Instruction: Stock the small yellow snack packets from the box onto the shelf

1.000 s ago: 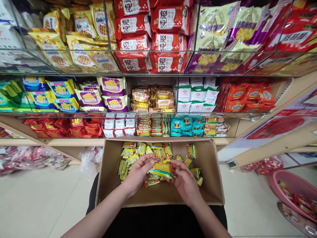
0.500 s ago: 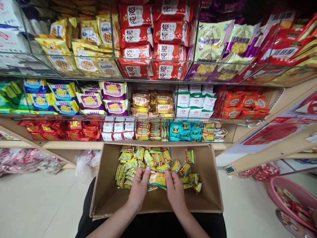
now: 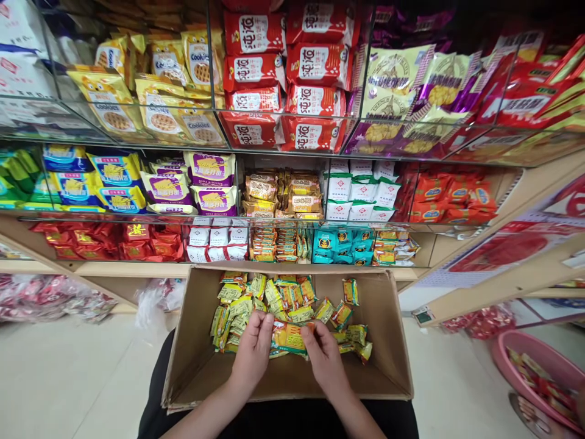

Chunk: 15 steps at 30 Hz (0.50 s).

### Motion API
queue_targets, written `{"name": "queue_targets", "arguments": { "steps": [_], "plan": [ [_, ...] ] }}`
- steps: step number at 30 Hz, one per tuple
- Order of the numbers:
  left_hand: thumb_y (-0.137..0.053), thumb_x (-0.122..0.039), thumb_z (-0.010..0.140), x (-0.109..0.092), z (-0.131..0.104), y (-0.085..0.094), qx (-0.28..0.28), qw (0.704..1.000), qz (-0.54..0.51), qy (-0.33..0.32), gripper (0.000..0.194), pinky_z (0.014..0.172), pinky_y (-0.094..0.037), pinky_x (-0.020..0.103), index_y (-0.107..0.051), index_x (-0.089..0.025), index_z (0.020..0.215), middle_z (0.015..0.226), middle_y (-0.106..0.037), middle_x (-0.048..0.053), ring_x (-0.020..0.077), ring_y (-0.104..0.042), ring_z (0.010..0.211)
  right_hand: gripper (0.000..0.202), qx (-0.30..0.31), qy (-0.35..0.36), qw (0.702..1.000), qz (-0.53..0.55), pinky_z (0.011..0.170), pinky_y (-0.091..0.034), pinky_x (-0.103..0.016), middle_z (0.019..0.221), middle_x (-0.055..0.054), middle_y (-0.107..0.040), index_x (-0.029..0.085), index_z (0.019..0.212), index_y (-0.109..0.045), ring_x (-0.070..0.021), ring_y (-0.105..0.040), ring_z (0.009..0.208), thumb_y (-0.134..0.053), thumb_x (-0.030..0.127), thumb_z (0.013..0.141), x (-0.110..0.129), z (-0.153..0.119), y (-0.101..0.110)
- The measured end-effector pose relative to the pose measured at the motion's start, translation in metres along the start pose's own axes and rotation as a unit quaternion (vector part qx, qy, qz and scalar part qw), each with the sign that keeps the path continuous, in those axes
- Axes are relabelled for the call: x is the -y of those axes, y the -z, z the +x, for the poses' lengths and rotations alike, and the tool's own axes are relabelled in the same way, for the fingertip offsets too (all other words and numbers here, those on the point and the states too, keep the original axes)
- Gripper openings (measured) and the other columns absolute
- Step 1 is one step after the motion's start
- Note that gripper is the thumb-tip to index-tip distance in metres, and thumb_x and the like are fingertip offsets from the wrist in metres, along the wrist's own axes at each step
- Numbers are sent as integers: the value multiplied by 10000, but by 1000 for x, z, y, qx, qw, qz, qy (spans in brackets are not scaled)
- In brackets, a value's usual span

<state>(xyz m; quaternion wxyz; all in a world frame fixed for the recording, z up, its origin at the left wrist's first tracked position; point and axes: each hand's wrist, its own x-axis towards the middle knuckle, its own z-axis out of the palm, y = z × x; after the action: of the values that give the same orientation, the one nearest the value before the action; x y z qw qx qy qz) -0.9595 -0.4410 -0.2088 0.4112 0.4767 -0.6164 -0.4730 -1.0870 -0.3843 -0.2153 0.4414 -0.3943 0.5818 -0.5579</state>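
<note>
Between my two hands is a yellow and orange snack packet (image 3: 287,336) with a green lower edge, held level above the carton. My left hand (image 3: 253,344) pinches its left end between thumb and fingers. On the right end, my right hand (image 3: 321,350) grips with the thumb laid across the front. Below them the open cardboard box (image 3: 192,372) rests on my lap. Many small yellow-green packets (image 3: 237,314) lie loose inside it, heaped mostly to the left and middle, with several more (image 3: 351,335) at the right. Part of the heap is hidden behind my hands.
Glass-fronted shelves (image 3: 283,152) of wrapped biscuits stand right beyond the box. At the lower right is a pink basin (image 3: 507,360) holding packets, with a person's foot (image 3: 530,411) beside it. Plastic bags (image 3: 46,299) lie under the shelf at the left.
The packet has turned slightly in my hands, showing a more orange face. My right thumb has slid further over its right end. Both hands stay over the box.
</note>
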Motion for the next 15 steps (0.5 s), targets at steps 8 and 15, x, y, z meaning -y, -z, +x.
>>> {"name": "queue_targets", "arguments": {
  "steps": [8,15],
  "plan": [
    [-329,-314,851,-19,14,29,96,985,119,-81,191,583,-400,223,-465,-193,792,651,-468,-18,106,-446,602,265,143,-13,988,-58,641,-418,-237,797,-17,-586,172,908,-541,-139,-531,724,-578,355,719,32,11,25],
    [-378,-319,821,-50,96,101,14,885,399,-241,213,772,-397,309,-531,-171,834,824,-589,47,172,-512,813,241,-4,231,890,-392,753,-404,-271,956,-54,-578,177,1009,-506,-165,-529,837,-470,285,796,86,75,37]
  ]
}}
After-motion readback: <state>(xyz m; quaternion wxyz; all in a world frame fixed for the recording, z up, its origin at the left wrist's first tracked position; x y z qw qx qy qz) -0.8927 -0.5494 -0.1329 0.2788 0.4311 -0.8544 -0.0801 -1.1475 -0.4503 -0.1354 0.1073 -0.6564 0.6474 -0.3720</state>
